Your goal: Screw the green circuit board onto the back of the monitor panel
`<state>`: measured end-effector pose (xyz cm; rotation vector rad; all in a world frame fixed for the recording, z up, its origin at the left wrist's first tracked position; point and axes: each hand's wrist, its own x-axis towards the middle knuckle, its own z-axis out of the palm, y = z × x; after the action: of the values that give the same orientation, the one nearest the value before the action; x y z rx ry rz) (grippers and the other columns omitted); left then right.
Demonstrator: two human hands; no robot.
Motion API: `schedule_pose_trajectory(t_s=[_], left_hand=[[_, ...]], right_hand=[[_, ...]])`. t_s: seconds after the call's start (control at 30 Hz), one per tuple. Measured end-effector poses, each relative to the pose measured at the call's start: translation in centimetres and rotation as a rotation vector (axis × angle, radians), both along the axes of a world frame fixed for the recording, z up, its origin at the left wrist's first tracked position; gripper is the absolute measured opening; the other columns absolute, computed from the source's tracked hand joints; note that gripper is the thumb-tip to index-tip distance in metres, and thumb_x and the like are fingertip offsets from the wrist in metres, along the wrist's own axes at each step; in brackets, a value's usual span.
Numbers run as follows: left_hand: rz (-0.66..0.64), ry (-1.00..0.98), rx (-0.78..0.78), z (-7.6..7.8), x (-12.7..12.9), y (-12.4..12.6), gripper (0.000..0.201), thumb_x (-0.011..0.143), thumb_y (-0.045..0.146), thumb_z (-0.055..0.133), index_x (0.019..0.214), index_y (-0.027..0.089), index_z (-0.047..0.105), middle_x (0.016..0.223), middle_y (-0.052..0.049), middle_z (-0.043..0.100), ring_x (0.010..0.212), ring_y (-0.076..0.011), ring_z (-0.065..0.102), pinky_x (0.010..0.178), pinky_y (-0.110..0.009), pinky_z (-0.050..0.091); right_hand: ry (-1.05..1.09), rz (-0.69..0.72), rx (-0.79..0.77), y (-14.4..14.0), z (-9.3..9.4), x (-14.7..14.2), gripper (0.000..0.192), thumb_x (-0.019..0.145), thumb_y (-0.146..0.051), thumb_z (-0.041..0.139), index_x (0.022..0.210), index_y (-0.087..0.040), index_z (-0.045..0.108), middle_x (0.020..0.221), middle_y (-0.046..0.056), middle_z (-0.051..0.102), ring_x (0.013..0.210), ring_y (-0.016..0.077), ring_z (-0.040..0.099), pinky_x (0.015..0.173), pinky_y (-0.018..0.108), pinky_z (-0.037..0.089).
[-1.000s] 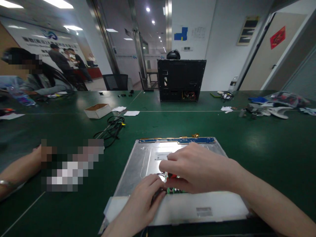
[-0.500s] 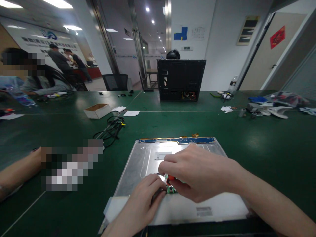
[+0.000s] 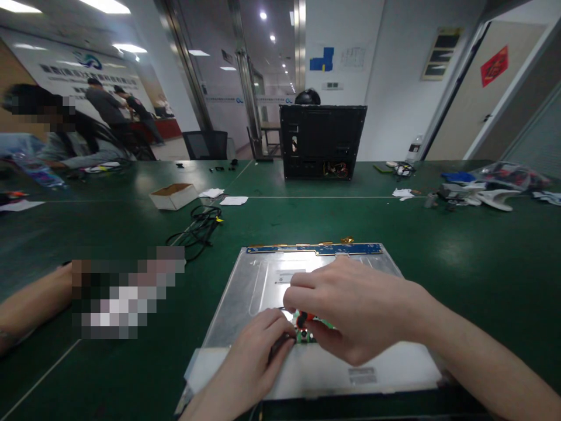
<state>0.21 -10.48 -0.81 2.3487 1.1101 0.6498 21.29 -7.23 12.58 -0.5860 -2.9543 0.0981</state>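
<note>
Two hands (image 3: 307,327), one panel (image 3: 258,280)

Open green table (image 3: 460,263) right of metal panel (image 3: 258,280), cable bundle (image 3: 197,228) and co-worker's arm (image 3: 30,304) crowding left

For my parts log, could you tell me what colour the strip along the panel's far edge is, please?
Blue, with gold-coloured tabs: the strip on the metal panel, head view.

green table (image 3: 460,257) bears metal panel (image 3: 258,280), black cables (image 3: 197,229), cardboard box (image 3: 174,196).
</note>
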Motion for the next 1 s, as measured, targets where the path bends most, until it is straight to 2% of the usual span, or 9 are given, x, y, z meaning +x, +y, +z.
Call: schedule_pose_trajectory(t_s=[0.2,0.4,0.67,0.87,1.0], left_hand=[[-0.001,0.004,0.006,0.24,0.04,-0.02,0.018,0.091,0.016,0.043,0.098,0.021,0.059,0.1,-0.007,0.06,0.095,-0.023,0.057,0.081,-0.033,0.049],[0.0,-0.014,0.031,0.06,-0.04,-0.14,0.019,0.091,0.017,0.044,0.1,0.021,0.06,0.1,-0.007,0.061,0.095,-0.0226,0.058,0.081,-0.033,0.05],[0.002,-0.014,0.028,0.29,0.14,-0.05,0.019,0.089,0.014,0.045,0.098,0.022,0.06,0.098,-0.006,0.062,0.093,-0.0217,0.058,0.079,-0.031,0.049],[-0.003,-0.008,0.015,0.13,0.08,-0.12,0.02,0.09,0.013,0.044,0.099,0.022,0.058,0.101,-0.007,0.06,0.097,-0.0226,0.056,0.083,-0.033,0.048],[0.004,-0.005,0.023,-0.08,0.04,-0.12,0.016,0.09,0.015,0.044,0.097,0.021,0.058,0.099,-0.007,0.06,0.094,-0.0228,0.056,0.083,-0.034,0.048]], right_hand=[[-0.018,-0.018,0.012,-0.08,0.08,-0.04,0.009,0.087,-0.021,0.047,0.093,-0.018,0.052,0.084,0.001,0.061,0.061,0.012,0.046,0.049,0.028,0.023],[-0.019,-0.049,0.043,0.06,-0.19,-0.17,0.014,0.093,-0.031,0.045,0.093,-0.019,0.053,0.071,0.0,0.061,0.057,0.0122,0.047,0.05,0.029,0.02],[-0.005,0.004,-0.017,-0.12,0.05,0.08,0.013,0.081,-0.023,0.052,0.093,-0.017,0.052,0.085,0.002,0.061,0.062,0.0124,0.048,0.049,0.027,0.023],[-0.015,-0.033,0.023,-0.05,-0.03,-0.13,0.009,0.088,-0.023,0.047,0.094,-0.018,0.052,0.081,0.001,0.063,0.061,0.0123,0.049,0.049,0.029,0.023],[-0.024,-0.045,0.061,0.06,-0.15,-0.25,0.016,0.094,-0.033,0.045,0.095,-0.019,0.053,0.073,0.0,0.063,0.057,0.0126,0.05,0.049,0.03,0.021]])
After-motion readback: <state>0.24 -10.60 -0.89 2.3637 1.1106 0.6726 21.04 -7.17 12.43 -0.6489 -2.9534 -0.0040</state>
